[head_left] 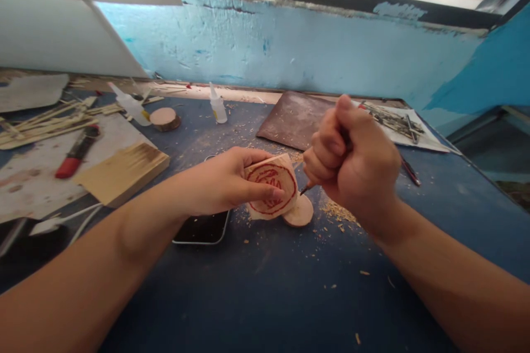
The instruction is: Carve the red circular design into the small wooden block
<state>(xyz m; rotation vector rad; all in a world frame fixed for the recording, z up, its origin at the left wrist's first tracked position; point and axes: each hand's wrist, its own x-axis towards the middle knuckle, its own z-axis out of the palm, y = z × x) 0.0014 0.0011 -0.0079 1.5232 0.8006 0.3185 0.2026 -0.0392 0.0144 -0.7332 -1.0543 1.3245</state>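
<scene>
My left hand [242,182] grips a small flat wood block [268,207] by its edge, thumb across its face. A red circle with a red drawing inside is marked on that face. My right hand [348,151] is closed in a fist around a thin carving tool [305,188], thumb on top. Its handle is mostly hidden in the fist, and its dark tip points down beside the block's right edge; whether they touch I cannot tell. Below the tip lies a round wood slice [301,214] on the blue table, partly behind the block.
Wood shavings [337,212] lie around the slice. A phone [202,230] rests under my left wrist. Farther left are a wooden board [126,171], a red-and-black cutter [78,151] and glue bottles [218,105]. A brown sheet [290,118] and a pen [409,170] lie behind.
</scene>
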